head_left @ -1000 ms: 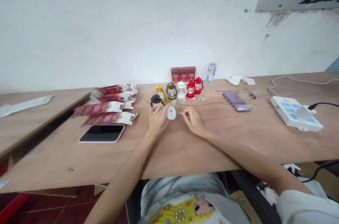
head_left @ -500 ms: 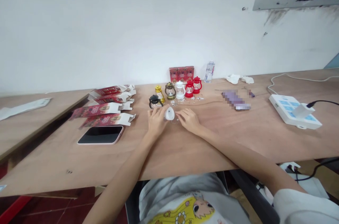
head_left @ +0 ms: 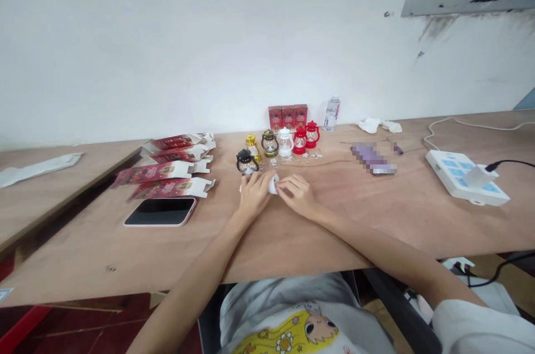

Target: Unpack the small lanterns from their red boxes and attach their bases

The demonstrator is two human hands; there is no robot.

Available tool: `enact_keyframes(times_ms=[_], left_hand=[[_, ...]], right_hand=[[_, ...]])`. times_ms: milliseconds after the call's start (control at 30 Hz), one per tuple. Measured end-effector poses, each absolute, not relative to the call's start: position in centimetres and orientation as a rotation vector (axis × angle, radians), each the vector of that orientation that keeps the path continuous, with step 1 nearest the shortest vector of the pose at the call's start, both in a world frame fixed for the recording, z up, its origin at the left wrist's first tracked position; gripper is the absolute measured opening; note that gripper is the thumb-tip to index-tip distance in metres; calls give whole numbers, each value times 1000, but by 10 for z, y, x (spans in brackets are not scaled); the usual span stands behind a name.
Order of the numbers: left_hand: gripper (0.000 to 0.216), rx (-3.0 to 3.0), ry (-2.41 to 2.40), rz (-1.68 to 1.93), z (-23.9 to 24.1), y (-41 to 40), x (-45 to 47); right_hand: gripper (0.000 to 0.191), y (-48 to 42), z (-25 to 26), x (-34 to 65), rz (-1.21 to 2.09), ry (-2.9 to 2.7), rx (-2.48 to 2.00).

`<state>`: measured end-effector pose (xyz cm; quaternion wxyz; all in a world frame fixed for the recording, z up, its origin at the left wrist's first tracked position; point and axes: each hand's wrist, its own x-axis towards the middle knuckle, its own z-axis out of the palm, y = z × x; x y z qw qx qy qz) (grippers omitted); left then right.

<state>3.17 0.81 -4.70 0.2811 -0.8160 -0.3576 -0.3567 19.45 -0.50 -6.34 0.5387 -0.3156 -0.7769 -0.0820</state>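
Note:
My left hand (head_left: 256, 193) is wrapped around a small white lantern (head_left: 273, 184), lying on its side with its round bottom facing right. Most of it is hidden by the fingers. At that bottom, my right hand (head_left: 298, 195) has its thumb and fingertips pinched together and touching it; whatever they hold is too small to make out. Just beyond the hands stand a black lantern (head_left: 246, 162), a gold lantern (head_left: 252, 148), a bronze lantern (head_left: 270, 144), another white lantern (head_left: 285, 142) and two red lanterns (head_left: 300, 141). Small silvery bits (head_left: 307, 156) lie in front of them.
Flattened red boxes (head_left: 167, 173) and a phone (head_left: 161, 212) lie on the left of the wooden table (head_left: 334, 231). Upright red boxes (head_left: 287, 117) and a water bottle (head_left: 332, 113) stand by the wall. To the right are a blurred purple item (head_left: 370, 156), tissue (head_left: 368, 125) and a power strip (head_left: 463, 175).
My left hand has shifted slightly right and turned the white lantern. My right fingertips have come from beside its bottom to touching it.

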Motion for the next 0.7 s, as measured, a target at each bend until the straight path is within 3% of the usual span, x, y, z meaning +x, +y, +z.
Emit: enact_keyframes(times_ms=[367, 700], left_hand=[[21, -2107, -892, -995, -46, 4, 37], [32, -2154, -1198, -1015, -42, 13, 22]], right_hand=[[9, -10, -65, 190, -14, -1763, -709], [7, 3, -66, 198, 151, -1678, -799]])
